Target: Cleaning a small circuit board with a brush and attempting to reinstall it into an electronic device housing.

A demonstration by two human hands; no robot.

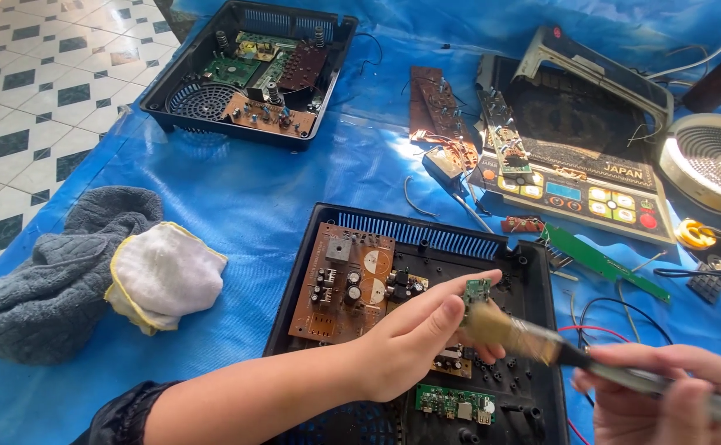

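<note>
My left hand [418,338] pinches a small green circuit board [477,291] between thumb and fingers, holding it above an open black appliance case [533,272]. My right hand [665,395] grips the handle of a paintbrush [513,331], whose bristles press against the lower edge of the small board. Inside the case lies a brown circuit board [340,280] with capacitors, and a green strip board [455,404] sits near its front edge.
A second black case [171,91] with boards stands at the back left. A grey towel [47,280] and a white cloth [159,276] lie at left. A cooktop panel [579,194], a round coil [719,165], loose boards and wires lie at right on the blue tarp [253,189].
</note>
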